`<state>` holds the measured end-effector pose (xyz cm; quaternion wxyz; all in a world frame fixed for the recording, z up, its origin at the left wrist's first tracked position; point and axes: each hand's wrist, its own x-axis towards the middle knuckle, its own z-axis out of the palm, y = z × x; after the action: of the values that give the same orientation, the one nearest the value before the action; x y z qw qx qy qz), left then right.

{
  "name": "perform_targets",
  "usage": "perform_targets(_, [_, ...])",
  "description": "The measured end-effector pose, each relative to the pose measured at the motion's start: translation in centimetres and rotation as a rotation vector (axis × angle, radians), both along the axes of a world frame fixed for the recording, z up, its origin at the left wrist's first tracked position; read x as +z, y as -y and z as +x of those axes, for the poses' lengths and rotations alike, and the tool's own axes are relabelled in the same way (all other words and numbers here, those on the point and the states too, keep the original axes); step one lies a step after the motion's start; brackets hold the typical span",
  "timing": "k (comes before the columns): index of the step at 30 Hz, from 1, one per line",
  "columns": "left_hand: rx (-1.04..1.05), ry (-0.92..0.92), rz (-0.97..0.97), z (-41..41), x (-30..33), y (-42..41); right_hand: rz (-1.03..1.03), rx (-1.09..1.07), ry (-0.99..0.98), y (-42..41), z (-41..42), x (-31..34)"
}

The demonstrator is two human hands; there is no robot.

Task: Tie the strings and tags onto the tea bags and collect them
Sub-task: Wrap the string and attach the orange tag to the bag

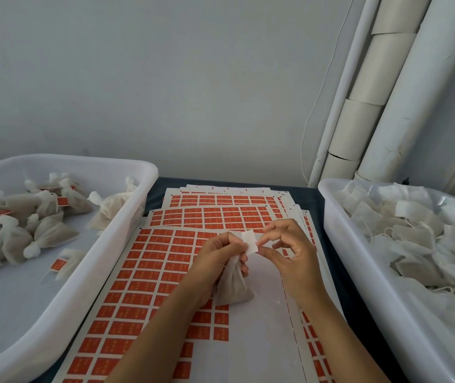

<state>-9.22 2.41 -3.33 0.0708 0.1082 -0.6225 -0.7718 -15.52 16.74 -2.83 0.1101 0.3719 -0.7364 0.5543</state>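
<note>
Tea bag (233, 286), a small filled pouch with its neck gathered, hangs from the left hand (215, 257) above the tag sheets (149, 275), in the middle of the table (308, 197). The left fingers (241, 262) are curled round the pouch's neck and grip it, while the right hand (290, 252) pinches a small white tag (250, 241) between thumb and forefinger just above the neck, its other fingers loosely bent. Under both hands lie several overlapping sheets printed with rows of orange-red tags, the nearest one partly stripped to bare white. To the left stands a white plastic tub (82, 272) holding a loose heap of tied tea bags (27, 225), some showing orange tags, one lying apart nearer the front. To the right a second white tub (359, 272) is piled with flat, untied bags (420, 236) and stray strings. Behind the table rise a grey wall and several white pipes (386, 106).
</note>
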Motion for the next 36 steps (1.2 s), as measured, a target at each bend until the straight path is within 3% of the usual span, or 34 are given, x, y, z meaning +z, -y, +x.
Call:
perform_targets(14, [-0.037, -0.011, 0.046, 0.06, 0.02, -0.10, 0.020, 0.125, 0.212, -0.15, -0.55, -0.63])
perform_targets(26, [-0.066, -0.120, -0.103, 0.28, -0.10, -0.04, -0.055, 0.223, 0.504, 0.12, 0.07, -0.33])
perform_targets(36, [-0.054, -0.186, -0.191, 0.44, 0.02, -0.42, -0.092, 0.170, 0.505, 0.63, 0.08, -0.38])
